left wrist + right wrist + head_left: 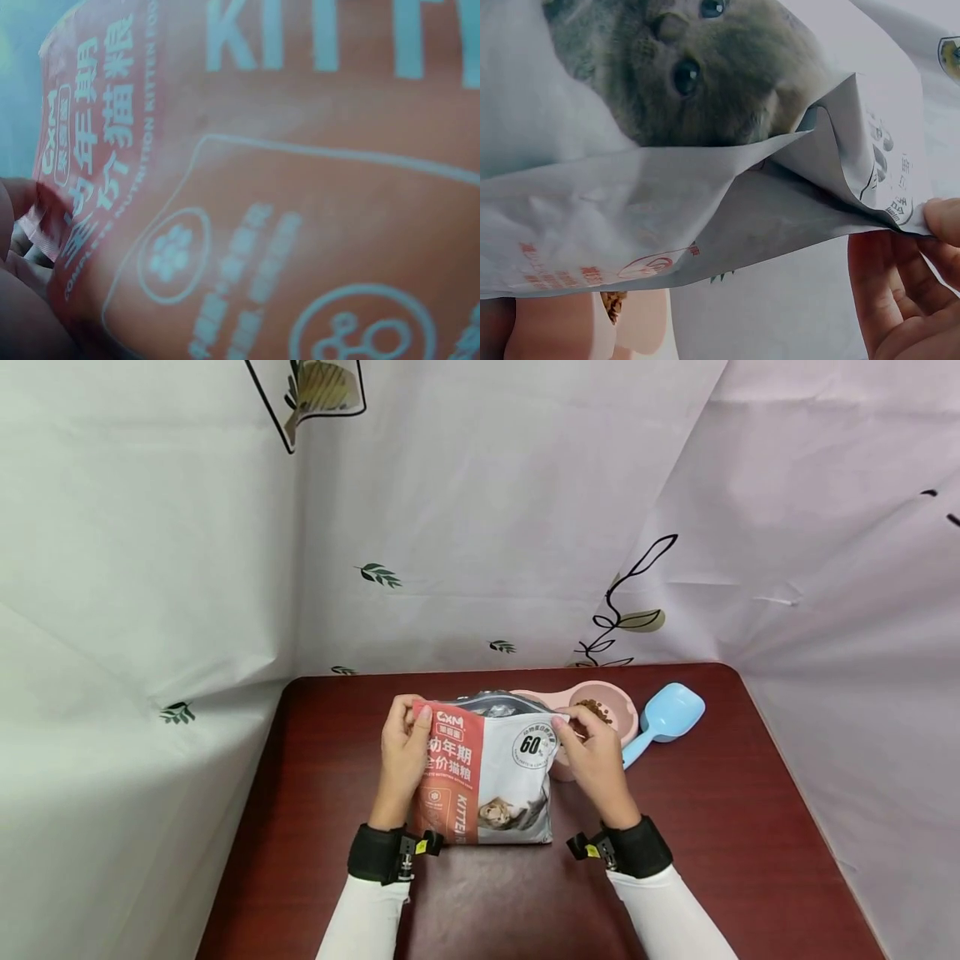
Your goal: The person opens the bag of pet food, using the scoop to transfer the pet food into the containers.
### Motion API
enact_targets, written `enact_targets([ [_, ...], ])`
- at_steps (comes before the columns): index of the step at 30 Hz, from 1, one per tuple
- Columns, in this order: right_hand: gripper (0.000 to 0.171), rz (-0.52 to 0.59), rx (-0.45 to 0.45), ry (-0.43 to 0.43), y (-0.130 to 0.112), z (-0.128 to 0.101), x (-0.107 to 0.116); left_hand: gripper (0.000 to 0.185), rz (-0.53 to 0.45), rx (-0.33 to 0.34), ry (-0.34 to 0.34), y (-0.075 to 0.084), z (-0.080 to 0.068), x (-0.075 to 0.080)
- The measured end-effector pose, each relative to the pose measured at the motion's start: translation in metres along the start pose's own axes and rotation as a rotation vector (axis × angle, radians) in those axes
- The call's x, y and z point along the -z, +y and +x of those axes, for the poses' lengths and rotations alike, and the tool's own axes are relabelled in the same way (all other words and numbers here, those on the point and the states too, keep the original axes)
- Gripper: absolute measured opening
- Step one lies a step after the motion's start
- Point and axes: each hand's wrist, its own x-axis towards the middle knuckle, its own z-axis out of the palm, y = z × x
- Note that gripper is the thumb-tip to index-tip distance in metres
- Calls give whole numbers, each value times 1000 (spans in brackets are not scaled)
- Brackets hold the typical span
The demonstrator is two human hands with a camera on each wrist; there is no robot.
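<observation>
On the dark red table, your two hands hold a cat food bag upright at the centre. Your left hand pinches the bag's orange top corner, thumb over the front; your right hand pinches the white top corner on the other side. Just behind the bag sits a pink bowl with brown kibble in it, and a blue scoop lies beside the bowl.

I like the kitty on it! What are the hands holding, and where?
Both hold the cat food bag at its top: the left hand pinches the top left corner, the right hand the top right corner.
</observation>
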Motion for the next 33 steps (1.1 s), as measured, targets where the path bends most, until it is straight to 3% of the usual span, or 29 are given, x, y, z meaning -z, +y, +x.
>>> enact_targets([
  [19, 17, 36, -18, -69, -1, 5, 1, 22, -52, 40, 23, 5, 4, 2],
  [27, 15, 0, -12, -68, -1, 9, 0, 23, 30, 48, -48, 11, 8, 6],
  [33, 14, -9, -44, -61, -16, 10, 0, 21, 91, 60, 15, 12, 9, 9],
])
